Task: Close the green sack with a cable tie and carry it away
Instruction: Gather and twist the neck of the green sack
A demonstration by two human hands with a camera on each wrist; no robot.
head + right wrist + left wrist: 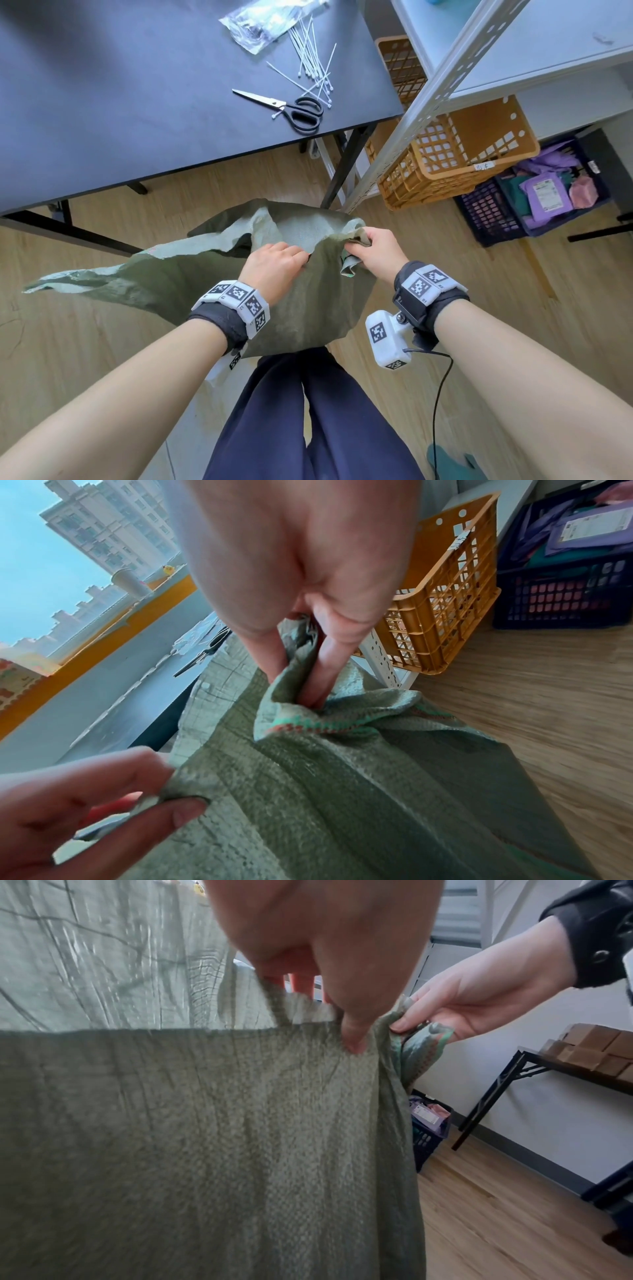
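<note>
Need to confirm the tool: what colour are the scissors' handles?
Black handles on the scissors, clearest in the head view.

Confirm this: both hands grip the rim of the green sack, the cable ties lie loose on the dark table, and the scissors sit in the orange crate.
One detail is wrong. The scissors lie on the dark table, next to the cable ties, not in the orange crate; the head view shows this. The rest holds: the left hand and the right hand both grip the rim of the green sack.

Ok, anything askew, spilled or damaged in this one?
Nothing damaged. The cable ties lie loosely scattered on the table beside the scissors, and the green sack is still open, both hands gripping its rim.
</note>
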